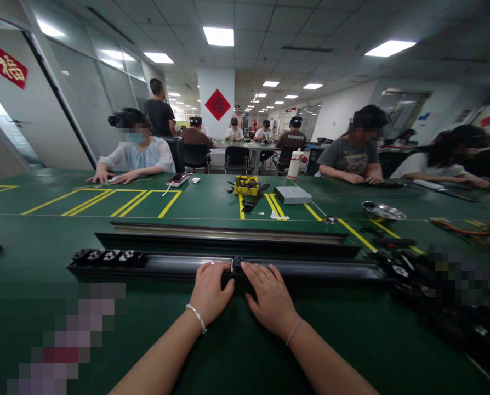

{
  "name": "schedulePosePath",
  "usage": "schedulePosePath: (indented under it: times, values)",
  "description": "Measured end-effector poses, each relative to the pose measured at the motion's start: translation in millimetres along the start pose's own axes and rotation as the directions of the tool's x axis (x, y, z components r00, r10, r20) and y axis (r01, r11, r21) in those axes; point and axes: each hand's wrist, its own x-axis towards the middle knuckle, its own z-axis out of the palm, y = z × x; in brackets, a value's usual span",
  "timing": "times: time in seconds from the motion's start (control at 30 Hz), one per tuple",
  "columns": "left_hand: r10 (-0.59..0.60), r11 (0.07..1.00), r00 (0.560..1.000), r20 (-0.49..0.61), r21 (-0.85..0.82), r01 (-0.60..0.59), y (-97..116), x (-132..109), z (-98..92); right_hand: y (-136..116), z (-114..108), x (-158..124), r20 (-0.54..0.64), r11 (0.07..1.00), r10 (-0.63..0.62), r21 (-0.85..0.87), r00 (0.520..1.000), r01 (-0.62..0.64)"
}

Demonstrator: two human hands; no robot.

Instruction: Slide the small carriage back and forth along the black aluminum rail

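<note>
A long black channel-like rail (163, 261) lies across the green table in front of me. My left hand (212, 293) rests on the rail's near edge just left of its middle, fingers laid over it and thumb apart. My right hand (271, 299) lies beside it, fingers stretched forward. Its fingertips touch a small black part (237, 261) seated in the channel. What lies under the fingers is hidden. Several small black parts with silvery tops (110, 256) sit in a row at the rail's left end.
Another long dark rail (228, 236) lies just behind. Black parts (401, 271) are heaped at right, near a metal bowl (382, 210). Farther back are a yellow box with cables (247, 185), a grey box (292, 195) and a white bottle (295, 164). People sit across the table.
</note>
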Motion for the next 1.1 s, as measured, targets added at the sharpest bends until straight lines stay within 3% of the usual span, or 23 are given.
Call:
schedulePosePath:
  times: [0.77,1.1]
  values:
    - [0.015,1.000,1.000,-0.001,0.017,-0.015,-4.3,2.6,0.9,-0.3,-0.7,0.1,0.025,0.999,-0.009,-0.040,1.000,0.010]
    - [0.023,1.000,0.998,-0.061,0.015,-0.022,-4.0,-0.6,4.3,-0.9,-1.1,0.3,-0.007,1.000,-0.002,-0.006,1.000,0.002]
